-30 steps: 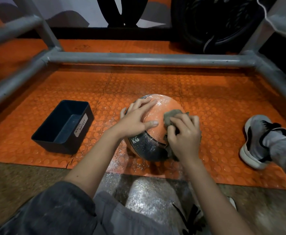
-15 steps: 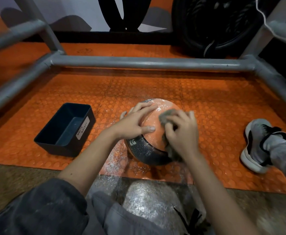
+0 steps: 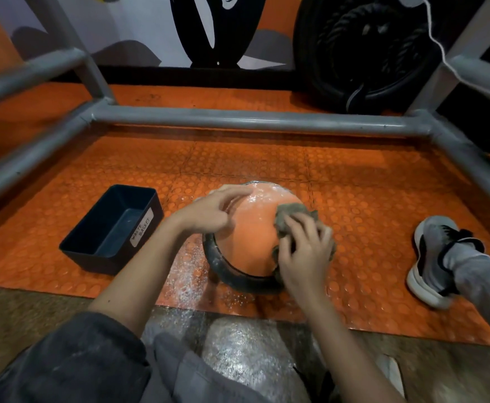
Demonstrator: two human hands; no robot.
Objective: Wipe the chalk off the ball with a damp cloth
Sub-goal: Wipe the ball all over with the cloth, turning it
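Now I am wiping the ball (image 3: 246, 239), which is sitting on the orange mat (image 3: 354, 181) in front of my knees, with the dark bin (image 3: 113, 228) near on its left and my shoe (image 3: 433, 257) well apart on its right. My right hand (image 3: 305, 254) is grasping the grey cloth (image 3: 289, 216): the fingers are curling over the bunched fabric and pressing it on the upper right side of the ball. My left hand (image 3: 211, 212) is gripping nothing; its fingers are lying almost straight over the upper left side and steadying the ball. The orange middle is looking mostly clean to me, but white chalk (image 3: 262, 191) is showing on the far top, just beyond the cloth, so I am judging the job about half done. To do this step well, I am planning to push the cloth up over that white patch with firm, even pressure, while the left hand is bracing the ball, because a round ball is rolling away easily. I am also thinking to turn the cloth to a fresh face, otherwise it is only smearing the chalk. Loose powder is lying on the mat beside the ball, so rolling it there is risking new dirt.
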